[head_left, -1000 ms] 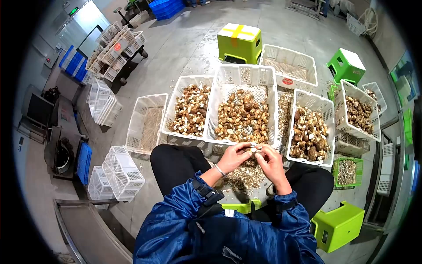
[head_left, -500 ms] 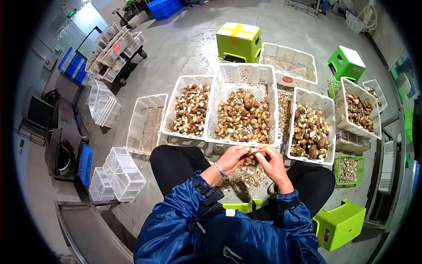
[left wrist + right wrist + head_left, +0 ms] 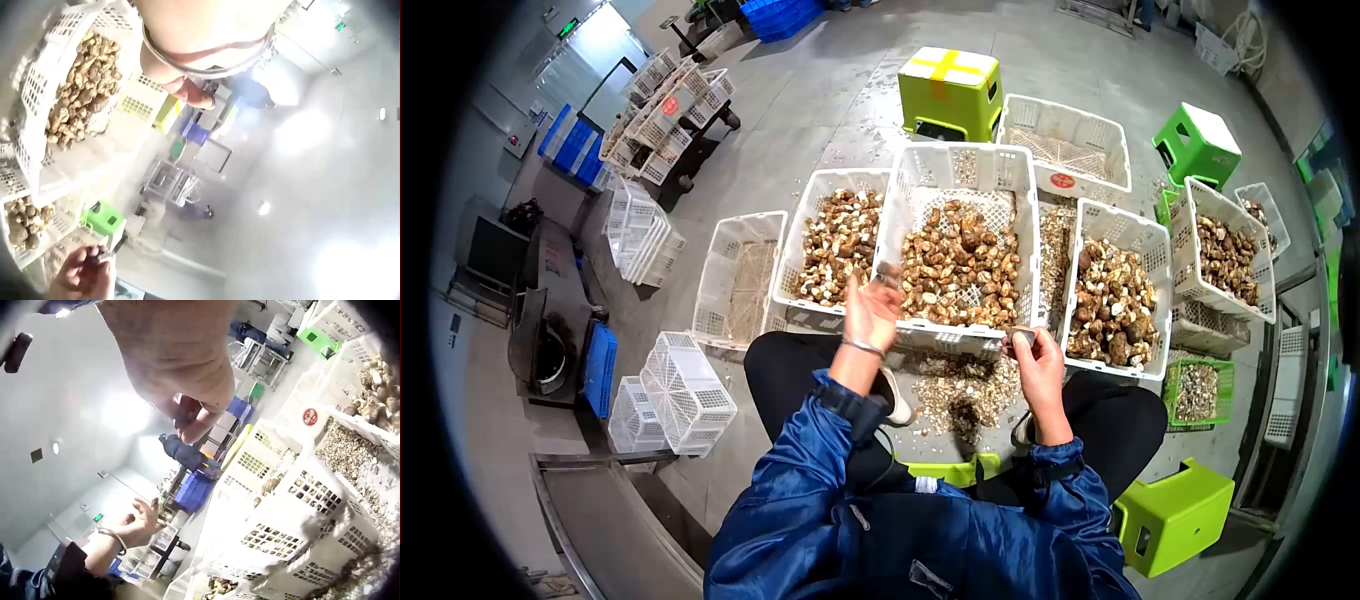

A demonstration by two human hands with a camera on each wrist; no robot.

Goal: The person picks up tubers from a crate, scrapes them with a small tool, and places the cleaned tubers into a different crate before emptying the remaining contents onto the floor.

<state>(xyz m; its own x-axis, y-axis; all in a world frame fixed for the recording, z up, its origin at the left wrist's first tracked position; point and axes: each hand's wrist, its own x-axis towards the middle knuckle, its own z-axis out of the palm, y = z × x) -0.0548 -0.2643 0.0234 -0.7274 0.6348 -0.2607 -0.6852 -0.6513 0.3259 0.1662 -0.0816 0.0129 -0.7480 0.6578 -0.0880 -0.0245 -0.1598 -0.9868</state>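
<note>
Well, the person sits low among the white crates in a shiny blue jacket (image 3: 800, 470), both hands out in front above dark-trousered knees. The left hand (image 3: 873, 315), with a bangle (image 3: 863, 346) at its wrist, is up by the near edge where the left mushroom crate (image 3: 793, 240) meets the middle mushroom crate (image 3: 1030, 240); its fingers are apart and slightly bent, and I see nothing gripped in them, though they blur in the head view. The right hand (image 3: 1038, 372) hangs near the middle crate's close right corner, thumb and fingers pinched together on a small tool (image 3: 1019, 336), too small and partly hidden for me to tell its exact kind. Brown and whitish mushrooms (image 3: 960, 262) lie heaped in the middle crate, with more in the left one and in the right mushroom crate (image 3: 1125, 228). Between the person's legs, pale trimmings (image 3: 970, 395) are scattered over the grey floor (image 3: 820, 110). Over on the far left of this row sits a shallow-looking white crate (image 3: 745, 280), while beyond the middle one stand a yellow-green stool (image 3: 945, 105) with crossed yellow tape on top and a crate with a red label (image 3: 1062, 181). A lime stool (image 3: 1180, 515) is by the person's right side, and a green basket (image 3: 1197, 421) farther forward holds more trimmings.
</note>
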